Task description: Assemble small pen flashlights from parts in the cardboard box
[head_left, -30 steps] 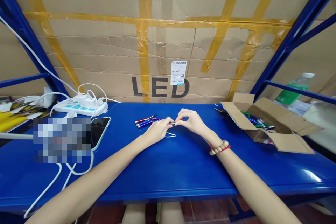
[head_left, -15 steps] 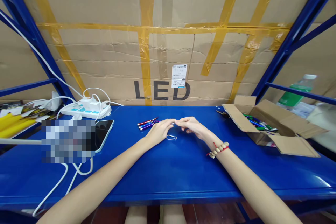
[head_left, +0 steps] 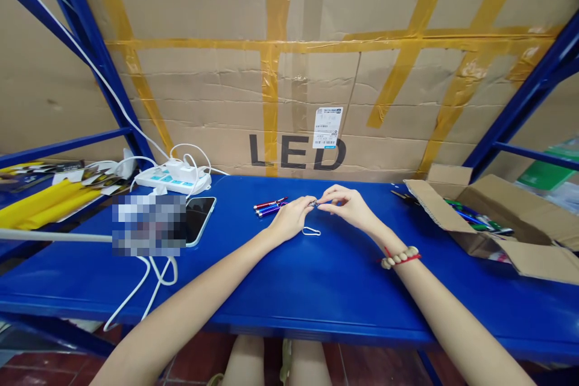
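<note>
My left hand point(head_left: 293, 217) is closed around a small silvery piece point(head_left: 313, 204), most of which its fingers hide. My right hand point(head_left: 346, 205) pinches the other end of it with thumb and forefinger, so both hands meet over the blue tabletop. Just below the left fingers, a thin white cord loop point(head_left: 311, 231) lies on the table; whether it joins the held piece I cannot tell. Beside the left hand's far side are several slim metallic penlight-like tubes, among them a red one point(head_left: 268, 204) and a purple one point(head_left: 270, 211).
An open cardboard box point(head_left: 479, 244) with green and blue pens stands at the right. At the left are a phone point(head_left: 199, 221), a white power strip point(head_left: 172, 181) with cables, and yellow packages point(head_left: 54, 202). A large taped cardboard panel point(head_left: 217, 102) closes off the back.
The view has swung left, so everything sits further right. My right hand's fingers have lifted and now pinch at the silvery piece, which shows more plainly between the hands.
</note>
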Action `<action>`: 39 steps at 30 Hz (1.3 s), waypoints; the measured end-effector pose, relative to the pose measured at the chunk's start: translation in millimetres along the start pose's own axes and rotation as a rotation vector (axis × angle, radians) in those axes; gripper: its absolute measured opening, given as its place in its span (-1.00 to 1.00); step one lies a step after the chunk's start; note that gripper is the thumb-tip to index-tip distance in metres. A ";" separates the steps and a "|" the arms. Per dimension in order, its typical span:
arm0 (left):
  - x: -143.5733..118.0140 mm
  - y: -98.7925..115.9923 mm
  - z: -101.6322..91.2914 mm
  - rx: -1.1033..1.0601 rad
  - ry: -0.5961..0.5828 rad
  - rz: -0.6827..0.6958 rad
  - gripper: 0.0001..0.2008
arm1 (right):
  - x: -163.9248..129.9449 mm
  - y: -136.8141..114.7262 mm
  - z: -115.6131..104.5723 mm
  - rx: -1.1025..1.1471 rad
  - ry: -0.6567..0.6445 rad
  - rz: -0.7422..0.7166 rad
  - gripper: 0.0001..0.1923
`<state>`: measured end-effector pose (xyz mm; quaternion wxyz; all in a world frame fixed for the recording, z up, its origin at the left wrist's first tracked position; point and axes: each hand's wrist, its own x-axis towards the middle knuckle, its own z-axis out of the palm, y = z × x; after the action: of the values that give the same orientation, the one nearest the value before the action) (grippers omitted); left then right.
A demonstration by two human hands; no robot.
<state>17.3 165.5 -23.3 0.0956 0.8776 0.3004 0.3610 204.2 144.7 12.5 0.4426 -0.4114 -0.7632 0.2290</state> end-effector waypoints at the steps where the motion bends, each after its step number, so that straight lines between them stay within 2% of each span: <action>1: 0.2 0.5 -0.3 -0.002 -0.003 0.000 -0.76 | -0.4 0.1 -0.1 -0.003 -0.017 -0.015 -0.74; 12: -2.0 5.4 -5.9 0.012 -0.131 0.111 -0.76 | -3.4 -2.6 -2.3 -0.152 -0.005 -0.065 -0.77; 21: -2.4 7.0 -8.7 0.002 -0.189 0.098 -0.78 | -7.7 -2.9 0.5 -0.356 0.029 -0.088 -0.81; 25: -3.3 6.3 -7.9 0.012 -0.218 0.098 -0.79 | -8.0 -0.6 0.0 -0.358 0.023 -0.097 -0.80; 30: -4.1 7.8 -9.9 0.031 -0.225 0.079 -0.82 | -7.9 0.8 3.4 -0.303 0.032 0.001 -0.79; 39: -3.8 9.6 -12.2 -0.077 -0.188 -0.043 -0.94 | -8.0 -0.3 15.2 -0.282 0.137 0.155 -0.82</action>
<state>11.2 154.9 -13.0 0.1647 0.8967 0.2949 0.2862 193.0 138.1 1.1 0.4124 -0.5417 -0.7219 0.1245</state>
